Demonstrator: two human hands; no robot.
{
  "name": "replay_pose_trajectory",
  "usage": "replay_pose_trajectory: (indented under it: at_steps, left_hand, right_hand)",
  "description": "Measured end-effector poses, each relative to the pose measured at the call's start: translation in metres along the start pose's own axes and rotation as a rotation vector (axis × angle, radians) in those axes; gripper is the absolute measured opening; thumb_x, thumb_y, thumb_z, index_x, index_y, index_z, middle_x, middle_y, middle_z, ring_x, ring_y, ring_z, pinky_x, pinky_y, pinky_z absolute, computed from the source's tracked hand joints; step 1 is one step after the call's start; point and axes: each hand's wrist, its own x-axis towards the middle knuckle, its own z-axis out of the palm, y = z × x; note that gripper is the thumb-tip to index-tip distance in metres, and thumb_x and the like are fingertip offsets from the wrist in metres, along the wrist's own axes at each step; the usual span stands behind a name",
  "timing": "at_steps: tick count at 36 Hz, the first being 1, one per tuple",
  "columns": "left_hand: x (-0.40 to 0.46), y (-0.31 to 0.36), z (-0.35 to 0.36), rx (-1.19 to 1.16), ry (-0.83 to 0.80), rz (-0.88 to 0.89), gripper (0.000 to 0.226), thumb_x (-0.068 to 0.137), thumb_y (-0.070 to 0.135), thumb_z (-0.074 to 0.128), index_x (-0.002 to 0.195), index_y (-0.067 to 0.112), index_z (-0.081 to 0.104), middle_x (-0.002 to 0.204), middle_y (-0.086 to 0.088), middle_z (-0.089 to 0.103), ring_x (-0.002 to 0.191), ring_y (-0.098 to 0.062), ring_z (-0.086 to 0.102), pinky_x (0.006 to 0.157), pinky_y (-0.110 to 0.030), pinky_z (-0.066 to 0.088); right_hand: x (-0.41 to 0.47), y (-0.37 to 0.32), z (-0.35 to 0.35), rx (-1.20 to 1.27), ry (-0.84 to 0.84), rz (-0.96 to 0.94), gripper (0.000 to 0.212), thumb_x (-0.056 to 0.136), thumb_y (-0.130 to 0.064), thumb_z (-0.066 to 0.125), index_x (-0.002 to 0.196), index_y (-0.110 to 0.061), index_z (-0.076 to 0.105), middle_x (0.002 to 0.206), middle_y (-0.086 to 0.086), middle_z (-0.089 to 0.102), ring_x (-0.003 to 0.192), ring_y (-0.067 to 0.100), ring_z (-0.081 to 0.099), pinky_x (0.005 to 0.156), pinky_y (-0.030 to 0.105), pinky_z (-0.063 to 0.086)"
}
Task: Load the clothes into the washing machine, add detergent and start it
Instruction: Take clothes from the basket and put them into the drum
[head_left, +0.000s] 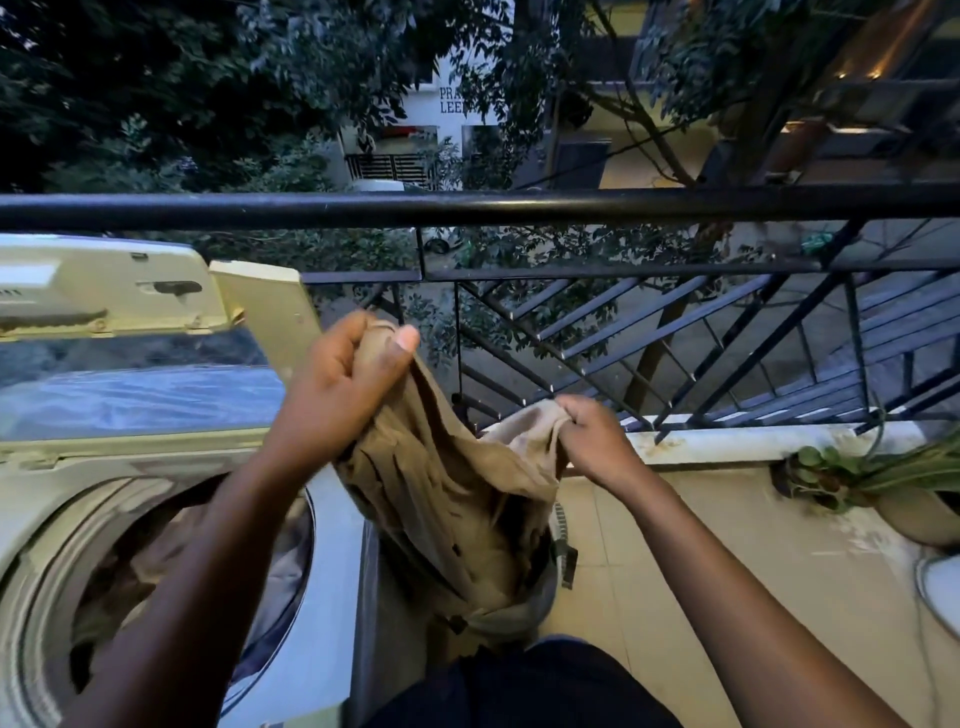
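starting at the far left, we note the washing machine (47, 499), a top loader, its lid (104, 291) raised and leaning back toward the railing (467, 208). the round drum opening (104, 571) shows cloth already lying inside, brownish and grey, partly hidden by the left forearm that crosses over it. just right of the lid we find the left hand (343, 384), lifted above the machine's right edge, fingers curled and thumb pressed down, clamped on the upper end of a tan garment (441, 499). the garment hangs down from that grip in loose folds, off the right side of the machine, its lower end dropping into what looks like a basket or bag below; we cannot tell which. further right the right hand (592, 441), lower than the left, pinches another bunched edge of the same garment, fingers closed together on the cloth. beyond it, tiled floor (675, 597) and a low ledge (727, 441) under the railing. at the far right, a potted plant (883, 488) beside the ledge.
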Motion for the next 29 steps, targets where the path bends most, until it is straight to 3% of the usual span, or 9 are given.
replay_pose_trajectory:
  at_steps: [2,5,9,12,14,16,18,22,29]
  left_hand:
    - [-0.007,-0.009,0.017,0.009,-0.019,-0.073,0.054,0.081,0.068,0.072,0.108,0.024,0.057,0.093,-0.01,0.068,0.081,-0.024,0.069,0.072,-0.045,0.06]
    - [-0.018,-0.016,0.044,0.11,-0.086,-0.113,0.06,0.077,0.057,0.082,0.123,0.036,0.048,0.085,0.006,0.067,0.074,-0.012,0.068,0.065,-0.031,0.059]
    - [-0.024,-0.022,0.067,0.363,-0.177,-0.028,0.081,0.068,0.071,0.081,0.132,0.045,0.038,0.085,0.009,0.069,0.079,-0.012,0.067,0.071,-0.038,0.057]
    - [-0.02,-0.025,0.072,0.448,-0.148,0.013,0.058,0.079,0.07,0.069,0.125,0.043,0.046,0.085,0.009,0.068,0.083,-0.016,0.066,0.069,-0.037,0.052]
    - [-0.016,-0.026,0.07,0.426,-0.081,0.074,0.029,0.091,0.058,0.063,0.112,0.038,0.058,0.073,0.01,0.062,0.072,-0.013,0.061,0.06,-0.035,0.045]
    - [-0.011,-0.028,0.061,0.328,-0.031,0.082,0.029,0.092,0.054,0.055,0.096,0.027,0.066,0.073,0.006,0.066,0.071,-0.018,0.063,0.062,-0.044,0.051]
    - [-0.009,-0.027,0.05,0.199,0.004,0.076,0.038,0.093,0.053,0.05,0.094,0.022,0.072,0.081,-0.003,0.073,0.077,-0.026,0.068,0.07,-0.052,0.056]
    - [-0.007,-0.01,0.032,0.031,0.088,0.157,0.027,0.105,0.023,0.051,0.111,0.032,0.076,0.1,0.016,0.078,0.096,-0.009,0.074,0.084,-0.035,0.061]
    - [-0.003,0.041,0.015,-0.091,0.106,0.391,0.037,0.106,0.0,0.045,0.093,0.026,0.068,0.079,0.024,0.071,0.072,0.005,0.065,0.065,-0.011,0.048]
  right_hand:
    - [-0.001,-0.022,-0.008,0.039,0.018,-0.064,0.024,0.086,-0.007,0.044,0.084,-0.012,0.067,0.076,0.011,0.068,0.072,0.032,0.063,0.06,0.044,0.046]
    - [-0.009,-0.06,-0.019,0.102,0.03,-0.185,0.022,0.086,-0.017,0.045,0.077,-0.013,0.065,0.064,-0.001,0.059,0.061,0.017,0.052,0.06,0.037,0.037]
    - [-0.023,-0.102,-0.025,0.176,0.072,-0.357,0.031,0.092,-0.034,0.049,0.078,-0.016,0.07,0.07,0.007,0.068,0.064,0.023,0.06,0.059,0.047,0.048]
    - [-0.027,-0.122,-0.027,0.229,0.101,-0.479,0.04,0.099,-0.037,0.054,0.074,-0.008,0.068,0.071,0.017,0.066,0.068,0.038,0.062,0.06,0.053,0.05]
    - [-0.028,-0.127,-0.028,0.228,0.132,-0.542,0.042,0.098,-0.035,0.058,0.071,-0.004,0.064,0.068,0.017,0.062,0.063,0.035,0.058,0.056,0.051,0.046]
    - [-0.029,-0.127,-0.029,0.205,0.172,-0.58,0.037,0.094,-0.031,0.063,0.067,-0.006,0.061,0.061,0.01,0.057,0.057,0.02,0.049,0.053,0.046,0.041]
    - [-0.029,-0.121,-0.031,0.172,0.209,-0.57,0.031,0.087,-0.027,0.064,0.062,-0.013,0.055,0.055,-0.003,0.048,0.056,0.007,0.042,0.052,0.039,0.034]
    - [-0.03,-0.108,-0.033,0.165,0.218,-0.505,0.031,0.075,-0.024,0.068,0.058,-0.022,0.042,0.054,-0.01,0.04,0.054,0.004,0.036,0.053,0.032,0.028]
    - [-0.034,-0.085,-0.006,-0.027,0.017,-0.315,0.023,0.079,-0.024,0.077,0.1,-0.022,0.068,0.091,0.001,0.072,0.088,0.022,0.067,0.076,0.049,0.059]
